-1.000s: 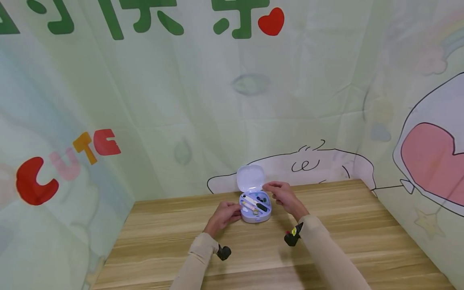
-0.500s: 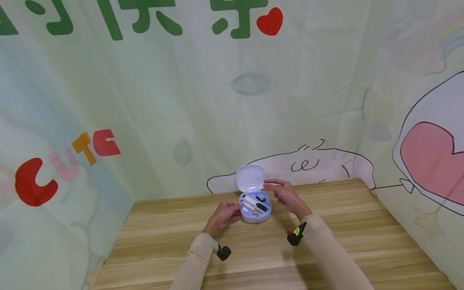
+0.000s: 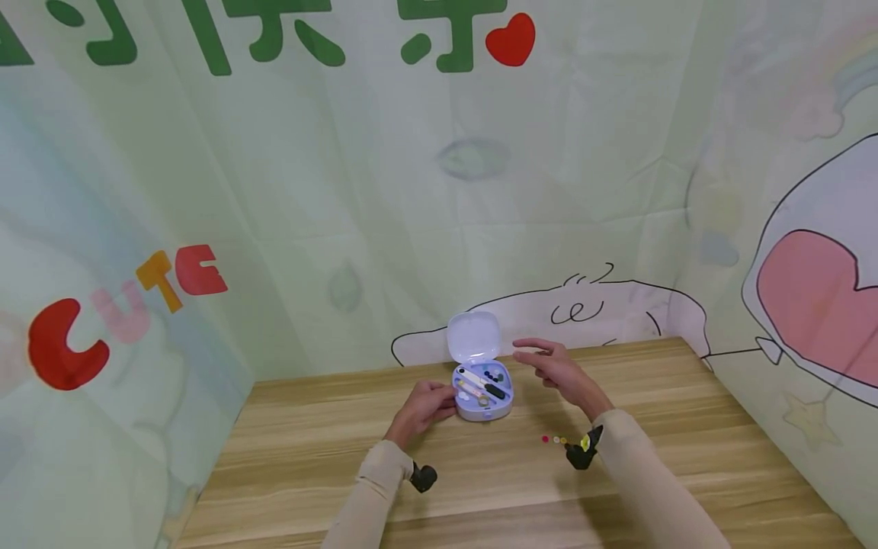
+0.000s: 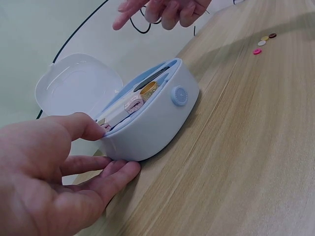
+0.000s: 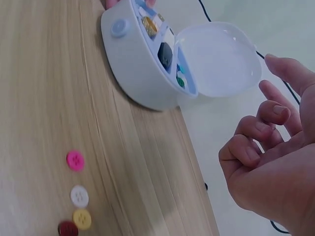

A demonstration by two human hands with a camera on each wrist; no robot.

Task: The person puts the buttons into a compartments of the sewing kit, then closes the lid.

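While the left hand (image 3: 421,406) grips the box (image 3: 484,415) at lower centre, the right hand (image 3: 561,371), fingers (image 5: 250,129) relaxed, hangs beside the raised lid (image 3: 475,334).

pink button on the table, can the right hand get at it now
Probably yes: the right hand appears empty, and the pink button lies uncovered on the table, with the sewing box off to one side.

head: high, forward-down, far | left wrist, right wrist: close, toward case (image 4: 157,123), opposite sides | shared: buttons (image 5: 79,196)
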